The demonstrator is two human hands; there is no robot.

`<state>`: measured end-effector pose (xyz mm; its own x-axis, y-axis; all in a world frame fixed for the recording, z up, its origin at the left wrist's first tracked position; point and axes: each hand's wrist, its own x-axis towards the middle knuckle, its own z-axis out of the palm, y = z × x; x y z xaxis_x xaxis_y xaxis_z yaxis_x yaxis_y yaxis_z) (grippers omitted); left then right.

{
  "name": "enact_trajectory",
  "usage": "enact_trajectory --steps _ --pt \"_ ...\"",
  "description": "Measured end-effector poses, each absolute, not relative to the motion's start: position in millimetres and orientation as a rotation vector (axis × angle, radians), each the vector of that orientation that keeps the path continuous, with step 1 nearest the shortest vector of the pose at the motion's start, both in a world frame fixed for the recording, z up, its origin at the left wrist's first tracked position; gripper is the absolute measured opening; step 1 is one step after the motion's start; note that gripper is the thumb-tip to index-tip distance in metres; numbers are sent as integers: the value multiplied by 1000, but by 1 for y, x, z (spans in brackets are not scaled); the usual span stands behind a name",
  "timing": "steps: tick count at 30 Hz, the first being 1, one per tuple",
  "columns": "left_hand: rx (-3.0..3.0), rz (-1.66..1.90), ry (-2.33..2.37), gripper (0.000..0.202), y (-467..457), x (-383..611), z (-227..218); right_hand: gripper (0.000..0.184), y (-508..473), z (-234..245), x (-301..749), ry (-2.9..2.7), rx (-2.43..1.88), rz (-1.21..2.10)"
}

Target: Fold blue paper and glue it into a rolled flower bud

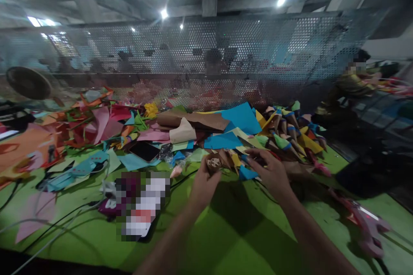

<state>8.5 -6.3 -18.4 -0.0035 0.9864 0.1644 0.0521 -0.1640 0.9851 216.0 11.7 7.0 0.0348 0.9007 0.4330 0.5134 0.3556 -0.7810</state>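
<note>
My left hand (204, 182) is wrapped round a small brown paper roll (213, 163), whose pale, crumpled-looking end faces me. At the right, my right hand (266, 167) has its fingers bent and drawn together, with a small blue bit (244, 159) at their tips; what exactly they pinch is too blurred to tell. Between the hands lie brown and yellow paper scraps (235, 161), partly hidden by my fingers. Just below the right fingertips is a blue paper piece (248, 173).
A pink glue gun (368, 223) lies at right on the green table (258, 240). Brown paper cones (284, 131) are piled behind my right hand. Left are a lit phone (146, 208), a dark phone (144, 151), cables and coloured paper. A person (346, 86) sits far right.
</note>
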Motion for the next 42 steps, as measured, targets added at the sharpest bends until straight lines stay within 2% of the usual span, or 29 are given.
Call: enact_trajectory --steps 4,9,14,19,24,29,33,37,42 --pt "1205 1298 1138 30 -5 5 -12 23 24 -9 228 -1901 -1546 344" --pt "1106 1300 1093 37 -5 4 -5 39 22 -24 225 -2027 -1646 282" --pt "1006 1261 1055 40 -6 6 -2 23 22 -23 227 -2008 -1663 345" --pt "981 1255 1076 29 -4 7 -3 9 26 -14 231 -1966 -1559 571" --pt "1016 1165 1104 32 -3 7 -6 23 17 1 220 -1756 -1300 984" --pt "1101 994 1026 44 -6 8 -11 22 5 11 206 -1644 -1125 1195" --pt "1071 911 984 47 -8 7 -9 20 2 12 202 -1661 -1117 1202" --pt "979 923 968 46 -7 5 -9 26 2 13 204 -1694 -1096 1159" --pt "820 968 1038 43 -2 2 -11 24 1 20 208 -1798 -996 958"
